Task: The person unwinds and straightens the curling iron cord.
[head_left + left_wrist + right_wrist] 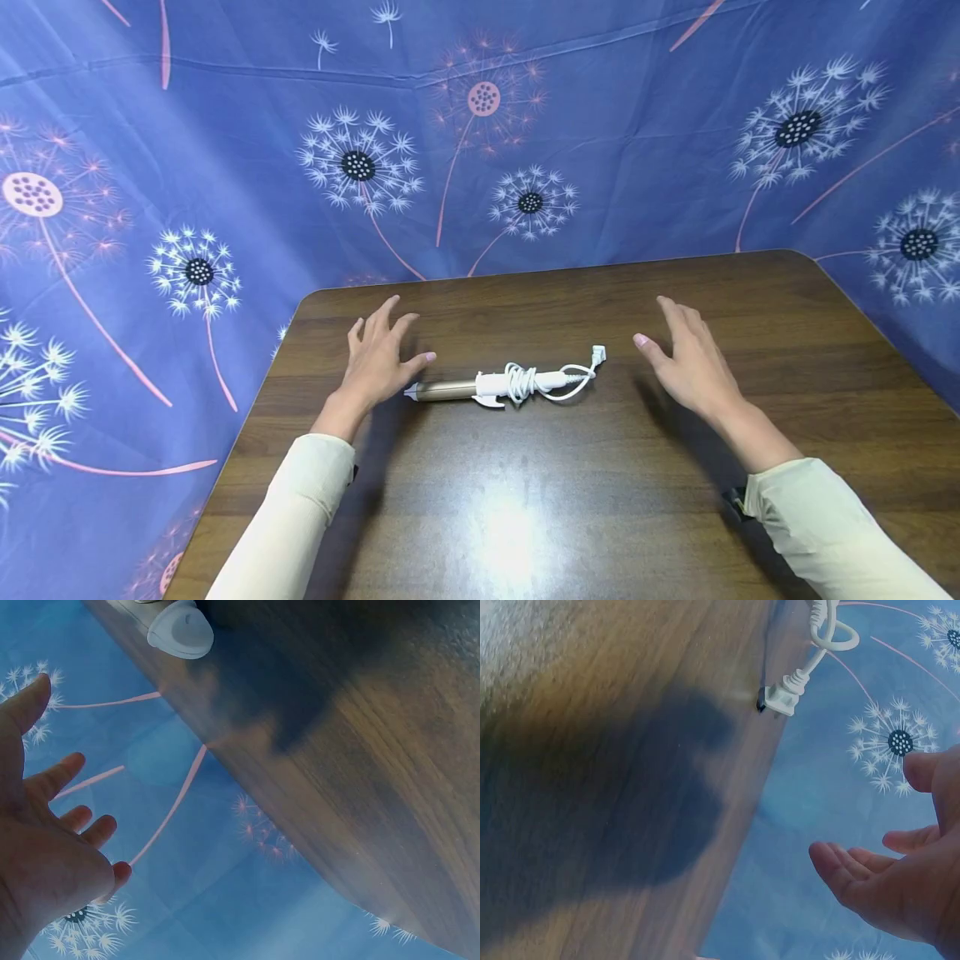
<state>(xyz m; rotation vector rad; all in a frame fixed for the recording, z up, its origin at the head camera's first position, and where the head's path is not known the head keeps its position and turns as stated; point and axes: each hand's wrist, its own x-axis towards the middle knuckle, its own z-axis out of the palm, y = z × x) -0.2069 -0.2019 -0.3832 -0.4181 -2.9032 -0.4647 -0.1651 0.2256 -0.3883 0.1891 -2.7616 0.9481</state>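
Observation:
A curling iron (446, 390) with a gold barrel and white handle lies across the table, its tip pointing left. Its white cord (522, 383) is wound around the handle, and the plug (597, 354) sticks out at the right end. My left hand (377, 360) hovers beside the barrel tip, fingers spread and holding nothing. Further off, to the right of the plug, my right hand (693, 367) is held above the table with its fingers extended and nothing in it. The left wrist view catches the iron's white tip (181, 631); the right wrist view shows the plug (786, 696).
The brown wooden table (600, 517) has rounded far corners and a bright light reflection near its front. Behind and left of it hangs a blue cloth (637, 108) printed with dandelions. Both forearms wear pale sleeves (300, 492).

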